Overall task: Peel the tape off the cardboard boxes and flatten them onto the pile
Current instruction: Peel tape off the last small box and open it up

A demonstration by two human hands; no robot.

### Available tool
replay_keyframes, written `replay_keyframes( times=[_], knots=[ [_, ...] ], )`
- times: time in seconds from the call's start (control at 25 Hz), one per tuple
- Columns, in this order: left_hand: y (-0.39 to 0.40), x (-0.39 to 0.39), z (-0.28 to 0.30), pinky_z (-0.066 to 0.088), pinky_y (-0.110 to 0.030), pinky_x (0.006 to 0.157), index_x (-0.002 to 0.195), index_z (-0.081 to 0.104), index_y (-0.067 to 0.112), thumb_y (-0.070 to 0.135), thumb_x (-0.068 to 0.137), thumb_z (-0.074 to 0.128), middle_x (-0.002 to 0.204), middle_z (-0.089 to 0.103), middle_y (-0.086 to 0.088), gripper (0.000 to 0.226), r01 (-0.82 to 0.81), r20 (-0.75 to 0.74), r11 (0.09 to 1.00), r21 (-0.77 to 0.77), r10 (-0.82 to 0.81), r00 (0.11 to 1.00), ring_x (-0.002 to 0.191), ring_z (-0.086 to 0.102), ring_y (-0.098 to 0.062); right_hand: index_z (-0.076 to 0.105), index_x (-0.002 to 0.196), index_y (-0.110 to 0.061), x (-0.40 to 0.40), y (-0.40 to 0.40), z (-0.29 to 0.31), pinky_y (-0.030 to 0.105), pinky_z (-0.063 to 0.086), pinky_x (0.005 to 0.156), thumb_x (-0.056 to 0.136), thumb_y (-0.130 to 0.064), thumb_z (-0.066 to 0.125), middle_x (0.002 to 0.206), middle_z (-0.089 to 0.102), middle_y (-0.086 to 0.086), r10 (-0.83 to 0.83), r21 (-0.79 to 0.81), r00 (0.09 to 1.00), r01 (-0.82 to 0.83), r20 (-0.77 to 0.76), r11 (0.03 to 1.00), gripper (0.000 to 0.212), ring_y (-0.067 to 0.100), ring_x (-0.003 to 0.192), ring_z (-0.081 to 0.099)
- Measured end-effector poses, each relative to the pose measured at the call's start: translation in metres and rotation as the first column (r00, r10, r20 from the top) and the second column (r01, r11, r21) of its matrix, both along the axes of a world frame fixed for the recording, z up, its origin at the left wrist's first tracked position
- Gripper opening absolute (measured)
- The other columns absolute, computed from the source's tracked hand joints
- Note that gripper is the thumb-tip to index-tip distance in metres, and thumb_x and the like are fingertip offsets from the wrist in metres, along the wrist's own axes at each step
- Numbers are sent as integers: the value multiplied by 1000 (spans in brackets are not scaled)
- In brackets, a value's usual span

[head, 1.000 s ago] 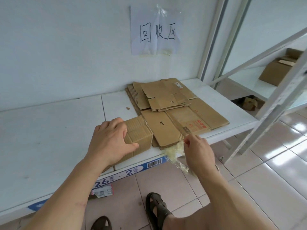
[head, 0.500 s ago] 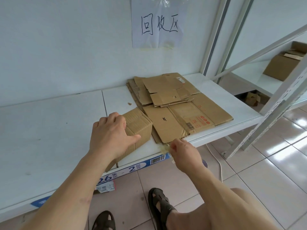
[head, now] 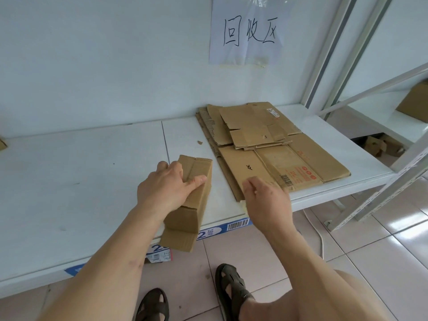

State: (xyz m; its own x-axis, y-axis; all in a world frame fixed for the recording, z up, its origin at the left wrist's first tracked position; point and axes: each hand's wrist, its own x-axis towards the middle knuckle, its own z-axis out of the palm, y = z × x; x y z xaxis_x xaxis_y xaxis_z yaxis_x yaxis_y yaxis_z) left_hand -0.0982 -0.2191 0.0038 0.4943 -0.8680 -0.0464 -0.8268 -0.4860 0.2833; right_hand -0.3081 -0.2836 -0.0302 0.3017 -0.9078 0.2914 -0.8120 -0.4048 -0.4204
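My right hand point(head: 266, 200) has come up from below the bench point(head: 69, 181) edge to the pile point(head: 278, 158) at centre right, fingers curled, grasp unclear, while my left hand point(head: 164, 191) grips the small brown box point(head: 196, 205), tipped over the front edge, flap hanging open.

Box point(head: 194, 200) on shelf point(head: 81, 181) front edge, its near flap overhanging the floor point(head: 370, 262). Left hand point(head: 165, 188) on box. Flattened pile point(head: 273, 149) right of box, reaching back to the wall. Right hand point(head: 264, 195) at pile's near corner. Paper sign point(head: 247, 31) on wall above pile. Sandalled feet point(head: 231, 290) on floor below shelf.
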Motion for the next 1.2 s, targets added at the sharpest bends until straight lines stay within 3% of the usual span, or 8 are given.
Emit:
replay_keyframes(
  times=[0.12,0.24,0.36,0.44,0.56,0.76,0.92,1.2],
  knots=[
    [-2,14,-4,42,-33,67,93,45,26,73,90,30,97,50,3,50,-31,-58,997,-67,27,998,84,54,-20,47,139,-29,33,22,11,27,45,94,88,-68,45,132,51,-15,290,233,920,-353,264,906,64,4,115,51],
    [-5,25,-11,43,-34,72,95,45,21,64,95,25,102,53,1,47,-24,-69,986,-162,13,998,91,56,-21,30,149,-32,56,29,5,28,43,104,71,-79,53,148,41,-14,383,341,870,-478,310,809,94,3,132,41],
    [-13,38,-18,36,-38,105,124,47,24,63,95,22,143,38,4,55,65,-250,957,-282,-139,958,134,38,-18,34,150,-29,65,16,0,29,43,107,74,-76,54,148,43,-14,411,300,842,-516,348,802,92,1,131,43],
    [-18,51,-24,25,-41,116,121,48,36,68,94,15,147,36,8,54,150,-275,940,-307,-238,931,142,25,-18,39,148,-29,71,7,-3,29,45,104,82,-70,50,149,41,-17,456,270,813,-559,362,784,78,-2,127,45],
    [-25,62,-29,34,-46,107,84,43,42,71,93,11,110,47,12,43,96,-298,923,-372,-217,929,122,41,-21,40,147,-32,83,1,-4,28,47,102,81,-77,46,150,37,-21,463,269,811,-565,358,780,79,-1,127,46],
    [-31,66,-25,25,-38,111,112,56,25,71,86,10,129,37,1,71,-18,-338,953,-301,-89,937,132,25,-19,40,143,-33,94,-6,-3,26,53,94,66,-75,63,134,47,-23,418,354,822,-550,386,756,90,0,121,50],
    [-33,61,-18,33,-30,102,79,55,13,56,99,21,98,41,9,58,-148,-371,891,-429,-24,928,120,33,-8,48,136,-32,93,-11,-1,20,55,85,74,-68,59,124,55,-20,370,373,790,-573,489,730,72,1,115,58],
    [-29,67,-22,35,-21,70,83,52,12,50,102,23,80,50,10,52,-97,-308,848,-521,-81,948,79,44,-4,42,138,-38,92,-11,1,12,51,82,71,-68,64,128,48,-26,442,390,762,-631,473,670,77,-9,115,51]
  ],
)
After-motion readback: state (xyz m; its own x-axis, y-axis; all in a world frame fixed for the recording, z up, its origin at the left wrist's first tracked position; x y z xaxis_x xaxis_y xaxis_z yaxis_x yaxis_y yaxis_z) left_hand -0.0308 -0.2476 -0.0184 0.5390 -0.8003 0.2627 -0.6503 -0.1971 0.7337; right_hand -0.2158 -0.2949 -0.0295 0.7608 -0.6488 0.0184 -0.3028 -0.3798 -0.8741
